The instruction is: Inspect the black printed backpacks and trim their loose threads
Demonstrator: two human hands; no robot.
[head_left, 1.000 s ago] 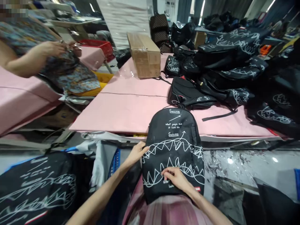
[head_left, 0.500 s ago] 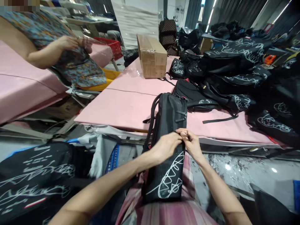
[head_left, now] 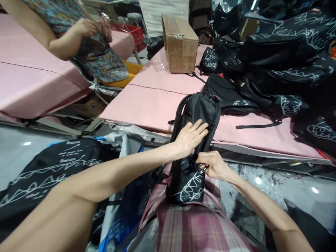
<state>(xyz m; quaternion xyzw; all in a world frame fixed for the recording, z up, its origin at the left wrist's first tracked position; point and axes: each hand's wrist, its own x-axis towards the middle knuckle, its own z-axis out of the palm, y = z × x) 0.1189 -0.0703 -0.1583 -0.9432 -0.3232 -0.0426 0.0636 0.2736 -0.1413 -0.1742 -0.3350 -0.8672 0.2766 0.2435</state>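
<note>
A black backpack point(head_left: 187, 187) with white scribbled lettering lies across my lap, its far end on the pink table. My left hand point(head_left: 191, 138) rests on its upper part, fingers spread and nothing held. The right hand point(head_left: 214, 164) is closed by the bag's right edge, just above the lettering. A small, dark, shiny bit shows at those fingers, too small to make out. Between the hands the bag's surface is creased and dips inward.
The pink table point(head_left: 149, 105) bears a cardboard box point(head_left: 182, 45) and a heap of black bags point(head_left: 278, 52) at right. Another person point(head_left: 102, 59) sits at the left. A scribbled black bag point(head_left: 60, 164) is beside me at lower left.
My hands, together at the bag's right edge before, are now apart. The left has opened and moved up the bag; the right has shifted down slightly. The view has tilted downward.
</note>
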